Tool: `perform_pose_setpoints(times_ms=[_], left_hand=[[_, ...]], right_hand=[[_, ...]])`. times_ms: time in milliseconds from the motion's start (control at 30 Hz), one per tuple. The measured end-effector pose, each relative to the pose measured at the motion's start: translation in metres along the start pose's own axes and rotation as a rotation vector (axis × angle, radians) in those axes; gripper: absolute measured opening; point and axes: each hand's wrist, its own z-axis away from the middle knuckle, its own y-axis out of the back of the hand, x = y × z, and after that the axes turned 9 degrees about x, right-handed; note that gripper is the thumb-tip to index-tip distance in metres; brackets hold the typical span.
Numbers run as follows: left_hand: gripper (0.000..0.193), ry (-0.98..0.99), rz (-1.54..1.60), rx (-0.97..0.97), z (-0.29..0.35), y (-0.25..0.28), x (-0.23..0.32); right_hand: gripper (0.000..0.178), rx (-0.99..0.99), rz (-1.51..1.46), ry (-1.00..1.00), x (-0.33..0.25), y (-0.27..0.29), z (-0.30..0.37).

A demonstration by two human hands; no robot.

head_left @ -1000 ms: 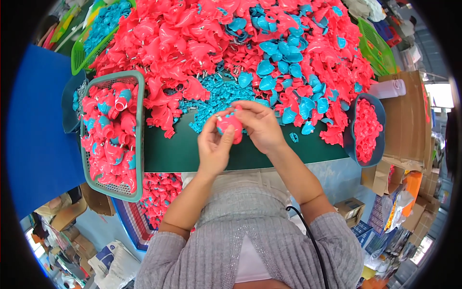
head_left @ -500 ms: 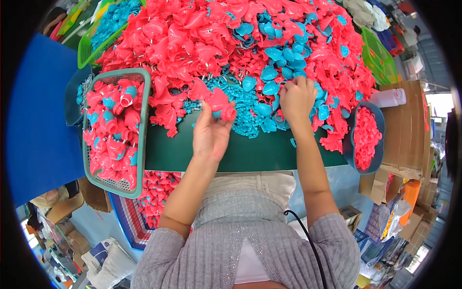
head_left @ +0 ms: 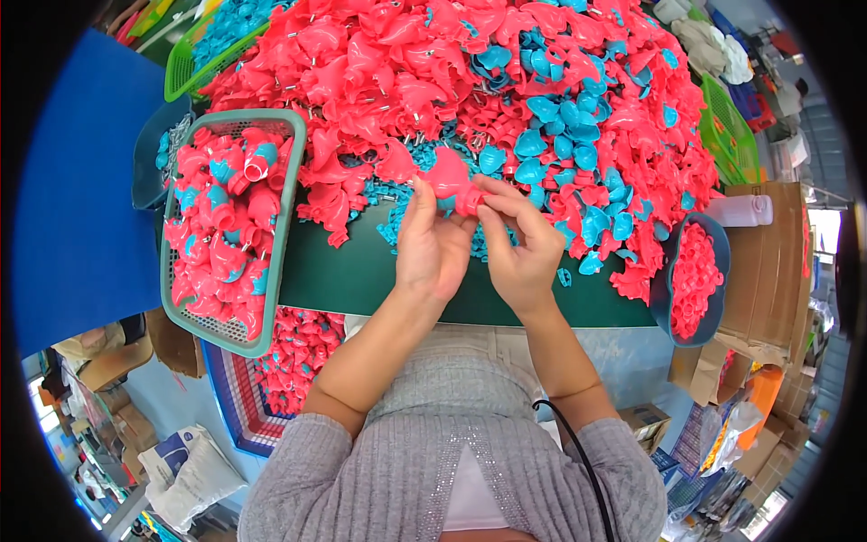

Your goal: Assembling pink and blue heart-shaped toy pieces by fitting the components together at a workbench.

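My left hand (head_left: pixel 432 248) holds a glossy pink hollow plastic piece (head_left: pixel 448 172) with a blue patch and a ring-shaped end, above the near part of the green table (head_left: pixel 352 285). At that ring end, my right hand (head_left: pixel 524 253) grips with thumb and fingers pinched together; whether a small part is also between them is hidden. Behind both hands rises a big heap of pink plastic shells (head_left: pixel 361 77), some with metal pins. Blue cup-shaped pieces (head_left: pixel 571 117) lie on its right half, and tiny blue parts (head_left: pixel 390 230) spread near my left hand.
At left, a green-grey basket (head_left: pixel 290 181) holds pink-and-blue pieces, beside a dark bowl (head_left: pixel 147 154) with metal pins. A dark blue bowl (head_left: pixel 716 271) of small pink parts sits at right, near a cardboard box (head_left: pixel 768 253). Below the table edge stands a red-and-blue crate (head_left: pixel 237 402).
My right hand has left the blue cups and come in to the pink piece's ring end. My left hand, still holding the piece, has shifted slightly right in view.
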Motion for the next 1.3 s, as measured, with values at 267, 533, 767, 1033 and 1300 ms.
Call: perform_pose_setpoints(times_ms=[267,533,767,1033,1300], left_hand=[[0.032,-0.041,-0.05,0.014,0.007,-0.011,0.007],[0.029,-0.018,-0.08,-0.007,0.004,0.0,0.009],[0.03,-0.067,-0.146,-0.025,0.012,0.005,0.011],[0.034,-0.277,-0.307,-0.152,0.021,0.013,0.007],[0.032,-0.493,-0.476,-0.006,0.024,0.043,0.041]], right_hand=[[0.035,0.005,-0.257,-0.293,-0.009,0.003,0.003],[0.039,-0.062,-0.087,0.075,0.002,0.001,0.003],[0.038,-0.076,-0.09,0.129,0.004,0.006,0.008],[0.027,-0.031,-0.264,-0.027,0.005,-0.001,0.022],[0.044,-0.356,-0.344,-0.389,0.009,-0.031,0.028]])
